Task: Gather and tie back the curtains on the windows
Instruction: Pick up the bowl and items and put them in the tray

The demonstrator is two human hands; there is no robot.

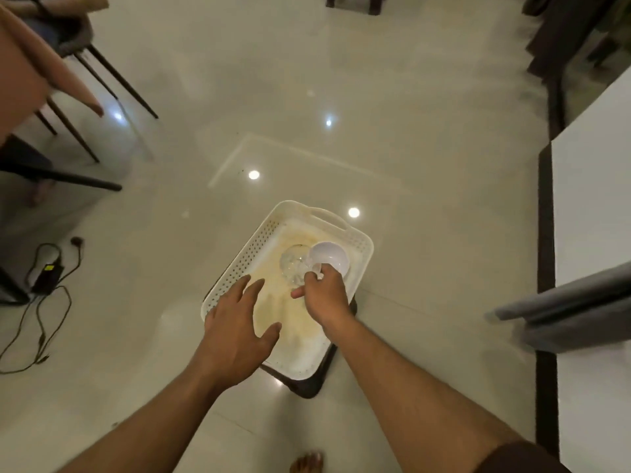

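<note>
My right hand [324,295] pinches a white cup [330,259] by its handle above the white tray [239,264]. My left hand [239,326] hovers spread over the tray's near-left rim. Grey curtain [566,308] hangs at the right edge, well apart.

A grey curtain [566,312] shows at the right edge, hanging in soft vertical folds against the white wall, its lower end blurred. A darker brown curtain [566,35] hangs at the top right corner, its hem near the glossy floor. Neither one is touched by a hand.
</note>
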